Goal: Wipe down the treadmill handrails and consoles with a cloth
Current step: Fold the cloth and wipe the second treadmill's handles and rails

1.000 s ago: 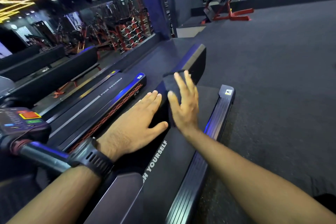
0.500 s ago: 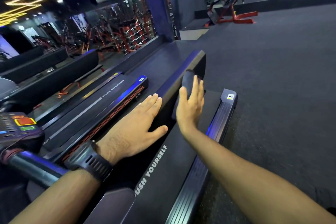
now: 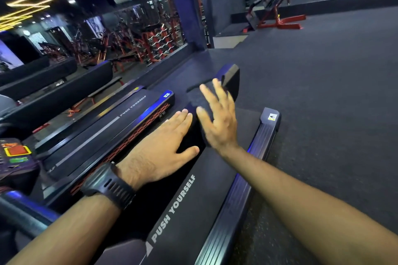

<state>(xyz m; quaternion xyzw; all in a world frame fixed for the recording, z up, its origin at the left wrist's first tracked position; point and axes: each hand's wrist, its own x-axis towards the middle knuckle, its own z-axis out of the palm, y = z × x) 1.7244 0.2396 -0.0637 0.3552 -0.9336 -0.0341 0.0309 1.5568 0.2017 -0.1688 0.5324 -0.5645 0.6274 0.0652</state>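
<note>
A long black treadmill handrail point(image 3: 229, 79) runs from the lower left up to the middle of the view. My left hand point(image 3: 159, 150) lies flat on it, fingers together, holding nothing, with a black watch point(image 3: 107, 183) on the wrist. Just beyond it my right hand point(image 3: 217, 118) presses a dark grey cloth point(image 3: 195, 98) against the rail, fingers spread. The cloth shows past my fingertips on the left; the part under my palm is hidden. A console point(image 3: 17, 153) with red and green buttons sits at the left edge.
Below the rail lies the treadmill belt point(image 3: 183, 200) printed PUSH YOURSELF, with a ribbed side rail point(image 3: 243, 189) on its right. A second treadmill point(image 3: 107, 131) stands to the left. Dark rubber floor point(image 3: 323, 92) spreads to the right, and red gym machines point(image 3: 280, 21) stand far back.
My right hand has turned from edge-on beside the rail to spread over its top, carrying the cloth with it. My left hand has stayed flat on the rail.
</note>
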